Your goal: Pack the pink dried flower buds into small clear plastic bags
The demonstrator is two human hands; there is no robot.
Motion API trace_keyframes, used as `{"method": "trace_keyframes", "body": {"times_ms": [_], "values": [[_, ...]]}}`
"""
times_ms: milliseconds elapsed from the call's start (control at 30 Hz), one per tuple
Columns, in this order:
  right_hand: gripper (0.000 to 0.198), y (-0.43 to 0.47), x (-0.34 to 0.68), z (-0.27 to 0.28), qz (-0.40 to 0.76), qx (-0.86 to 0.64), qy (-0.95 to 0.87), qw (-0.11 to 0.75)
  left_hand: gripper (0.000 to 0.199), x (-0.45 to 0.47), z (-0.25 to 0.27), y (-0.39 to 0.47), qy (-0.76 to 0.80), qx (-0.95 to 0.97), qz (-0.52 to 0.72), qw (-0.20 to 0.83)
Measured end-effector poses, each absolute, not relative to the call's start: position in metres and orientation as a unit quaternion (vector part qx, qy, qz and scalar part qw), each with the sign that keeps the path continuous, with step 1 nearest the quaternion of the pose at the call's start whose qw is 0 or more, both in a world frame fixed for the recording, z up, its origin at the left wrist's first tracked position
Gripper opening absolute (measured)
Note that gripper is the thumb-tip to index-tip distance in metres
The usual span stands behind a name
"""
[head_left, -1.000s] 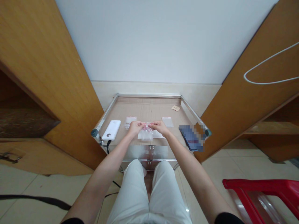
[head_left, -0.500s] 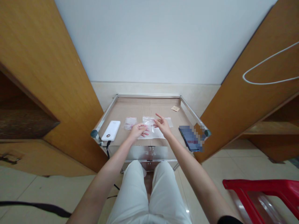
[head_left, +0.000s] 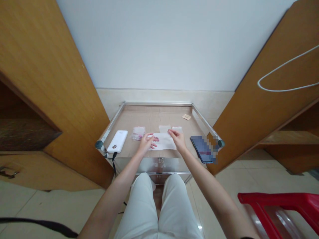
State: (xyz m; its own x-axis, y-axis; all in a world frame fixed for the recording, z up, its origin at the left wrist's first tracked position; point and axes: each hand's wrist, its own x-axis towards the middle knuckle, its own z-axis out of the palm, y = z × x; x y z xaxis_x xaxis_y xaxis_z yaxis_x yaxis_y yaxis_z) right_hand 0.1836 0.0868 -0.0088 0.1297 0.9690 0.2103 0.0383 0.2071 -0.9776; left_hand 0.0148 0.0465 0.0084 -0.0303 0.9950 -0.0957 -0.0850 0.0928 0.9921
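Observation:
My right hand [head_left: 177,137] is closed in a pinch at the corner of a small clear plastic bag [head_left: 163,128], just beyond a white sheet [head_left: 164,142]. My left hand [head_left: 147,143] hovers at the left end of that sheet, its fingers apart. Small pinkish marks show near its fingertips, too small to make out. To the left of this hand lies a stack of clear plastic bags [head_left: 138,132] with some pink in it. Another clear bag [head_left: 177,129] lies behind my right hand, partly hidden by it.
A white power bank [head_left: 118,141] with a black cable lies on the left of the metal-railed table [head_left: 149,116]. On the right are a dark phone [head_left: 201,147] and a small tan packet [head_left: 186,117]. Wooden cabinets flank the table; a red stool [head_left: 279,199] stands at lower right.
The clear bag between my hands has left my left hand and moved right and back. My right hand's fingers have gone from spread to pinched. The white sheet is more exposed.

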Motion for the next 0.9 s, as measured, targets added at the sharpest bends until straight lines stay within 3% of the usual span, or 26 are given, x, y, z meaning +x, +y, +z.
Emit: {"method": "trace_keyframes", "body": {"times_ms": [133,467,667,800,900], "values": [[0.032,0.121,0.218,-0.019,0.316,-0.541,-0.497,0.600,0.032,0.003,-0.002,0.044,0.527,0.419,0.561,0.481],[0.025,0.154,0.241,-0.046,0.220,-0.643,-0.545,0.491,0.023,-0.011,-0.012,0.040,0.542,0.419,0.593,0.423],[0.024,0.151,0.239,-0.047,0.127,-0.685,-0.580,0.422,0.015,-0.029,-0.005,0.048,0.615,0.417,0.627,0.233],[0.024,0.140,0.232,-0.037,0.089,-0.659,-0.590,0.458,0.022,-0.042,-0.006,0.059,0.668,0.508,0.538,0.080],[0.025,0.127,0.217,-0.023,0.078,-0.605,-0.591,0.528,0.027,-0.047,-0.005,0.068,0.668,0.620,0.408,0.053]]}}
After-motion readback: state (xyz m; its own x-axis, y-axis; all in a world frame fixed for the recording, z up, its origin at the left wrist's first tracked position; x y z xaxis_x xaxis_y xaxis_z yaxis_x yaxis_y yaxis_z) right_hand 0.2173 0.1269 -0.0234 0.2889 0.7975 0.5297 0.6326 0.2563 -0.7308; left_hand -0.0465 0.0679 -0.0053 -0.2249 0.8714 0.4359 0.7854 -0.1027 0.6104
